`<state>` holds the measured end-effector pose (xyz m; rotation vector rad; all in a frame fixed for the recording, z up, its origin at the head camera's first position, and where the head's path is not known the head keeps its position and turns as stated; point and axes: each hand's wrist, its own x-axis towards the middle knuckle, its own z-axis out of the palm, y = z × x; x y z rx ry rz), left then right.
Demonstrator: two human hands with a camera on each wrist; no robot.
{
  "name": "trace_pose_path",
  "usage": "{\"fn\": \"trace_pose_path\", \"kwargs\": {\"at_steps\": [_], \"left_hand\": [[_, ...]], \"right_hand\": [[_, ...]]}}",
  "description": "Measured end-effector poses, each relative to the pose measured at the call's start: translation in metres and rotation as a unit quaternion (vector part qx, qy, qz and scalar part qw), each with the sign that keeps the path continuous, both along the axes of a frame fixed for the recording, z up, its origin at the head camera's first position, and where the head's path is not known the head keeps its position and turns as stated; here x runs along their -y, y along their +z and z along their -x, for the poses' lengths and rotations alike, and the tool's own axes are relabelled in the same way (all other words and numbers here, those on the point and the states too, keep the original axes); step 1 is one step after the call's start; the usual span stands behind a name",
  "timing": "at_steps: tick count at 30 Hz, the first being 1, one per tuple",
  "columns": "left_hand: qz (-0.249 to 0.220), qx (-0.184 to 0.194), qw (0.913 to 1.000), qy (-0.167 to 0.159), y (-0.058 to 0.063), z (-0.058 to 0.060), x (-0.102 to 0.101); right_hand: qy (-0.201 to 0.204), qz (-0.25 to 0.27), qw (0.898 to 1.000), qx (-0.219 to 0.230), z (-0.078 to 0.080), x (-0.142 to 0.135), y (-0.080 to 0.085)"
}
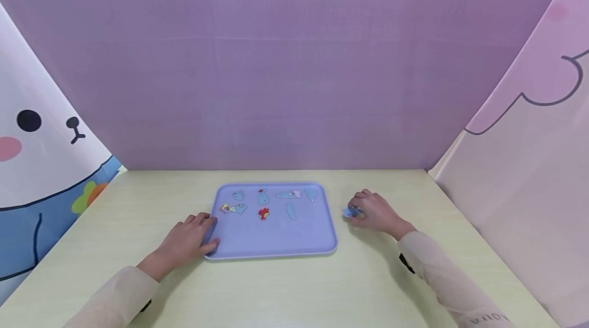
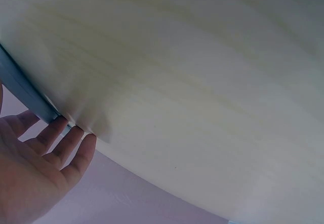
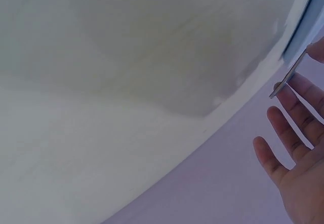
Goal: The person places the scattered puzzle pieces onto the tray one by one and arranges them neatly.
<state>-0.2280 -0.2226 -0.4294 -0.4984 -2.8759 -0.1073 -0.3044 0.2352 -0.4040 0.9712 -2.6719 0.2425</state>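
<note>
My right hand (image 1: 375,213) pinches a thin, flat blue piece (image 1: 350,212) between thumb and fingertips, over the table to the right of the tray. In the right wrist view that piece (image 3: 289,73) shows edge-on, with the other fingers spread apart below it. On the left edge of the lavender tray (image 1: 276,243) rests my left hand (image 1: 186,240), its thumb near the front left corner. Several flat cut-out pieces lie in the tray's far half. Among them are a red-and-yellow piece (image 1: 264,214), a triangular light blue one (image 1: 311,194) and a long one (image 1: 288,195).
The pale wooden table (image 1: 271,292) carries the tray near its middle. A purple panel (image 1: 276,87) stands along the table's far edge. Cartoon-printed sheets rise at the left (image 1: 41,164) and right (image 1: 520,174).
</note>
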Motion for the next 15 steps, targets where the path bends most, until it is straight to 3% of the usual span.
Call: {"fn": "trace_pose_path", "kwargs": {"at_steps": [15], "left_hand": [[0.002, 0.000, 1.0000, -0.001, 0.002, -0.002, -0.001]], "right_hand": [[0.024, -0.012, 0.999, 0.018, 0.006, 0.037, 0.000]]}}
